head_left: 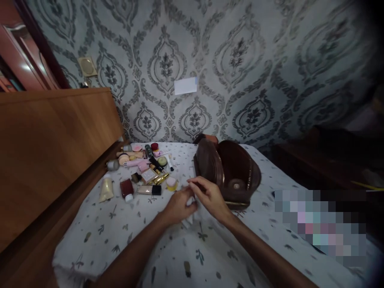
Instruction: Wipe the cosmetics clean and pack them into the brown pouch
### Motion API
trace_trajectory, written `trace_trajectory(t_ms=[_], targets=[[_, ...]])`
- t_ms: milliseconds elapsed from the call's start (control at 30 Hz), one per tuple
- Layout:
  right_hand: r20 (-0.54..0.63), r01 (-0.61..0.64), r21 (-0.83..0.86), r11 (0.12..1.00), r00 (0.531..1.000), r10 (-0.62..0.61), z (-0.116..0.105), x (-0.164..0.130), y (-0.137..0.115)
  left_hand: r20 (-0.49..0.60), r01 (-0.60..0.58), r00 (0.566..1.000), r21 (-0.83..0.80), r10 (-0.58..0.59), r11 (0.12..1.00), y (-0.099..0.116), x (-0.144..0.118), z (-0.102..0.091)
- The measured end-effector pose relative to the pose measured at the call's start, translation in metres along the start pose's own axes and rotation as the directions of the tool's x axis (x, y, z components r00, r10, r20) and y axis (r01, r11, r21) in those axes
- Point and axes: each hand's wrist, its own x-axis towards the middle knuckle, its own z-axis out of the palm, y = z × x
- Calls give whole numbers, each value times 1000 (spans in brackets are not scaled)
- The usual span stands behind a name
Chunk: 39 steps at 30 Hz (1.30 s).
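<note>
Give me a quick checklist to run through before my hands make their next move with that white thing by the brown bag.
1. Both hands meet on one item: ok, left hand and right hand pinch a small white piece.
2. What the white piece is: cannot tell, mostly hidden by fingers.
3. Brown bag open: ok, its flap stands up, inside showing.
4. Bag close to hands: ok, just behind the right hand.
5. Cosmetics out of the way: ok, clustered left of the hands on the bedsheet.
</note>
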Motion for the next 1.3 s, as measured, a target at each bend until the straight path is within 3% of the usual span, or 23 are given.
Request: trace_trajectory(t_ms=[133, 267, 400, 600, 767, 867, 1000, 1133, 1300], targets=[[-84, -59, 21, 998, 995, 61, 23, -9, 19, -203, 150, 969, 32, -140, 988, -16, 6, -15], [-85, -183, 82, 980, 978, 190, 47, -13, 39, -280, 226, 941, 93, -193, 970, -22, 5, -22], [-80, -222, 108, 969, 970, 231, 64, -7, 46, -268, 212, 950, 167, -162, 963, -15, 2, -24], [-49, -187, 169, 968, 979, 198, 75, 3, 50, -165, 172, 978, 294, -127, 940, 1, -1, -24], [-66, -192, 155, 969, 977, 204, 79, 1, 56, -115, 211, 977, 417, -179, 884, 2, 0, -31], [-61, -233, 189, 954, 967, 248, 82, 0, 58, -169, 322, 947, 490, -274, 810, -12, 8, -51], [-38, -263, 233, 936, 959, 279, 83, 0, 57, -262, 478, 876, 578, -404, 661, -44, 27, -98], [-29, -250, 180, 951, 965, 259, 81, -1, 53, -263, 525, 837, 636, -480, 566, -71, 33, -143], [-31, -228, 182, 957, 971, 237, 78, 0, 50, -258, 545, 816, 642, -518, 539, -97, 12, -176]])
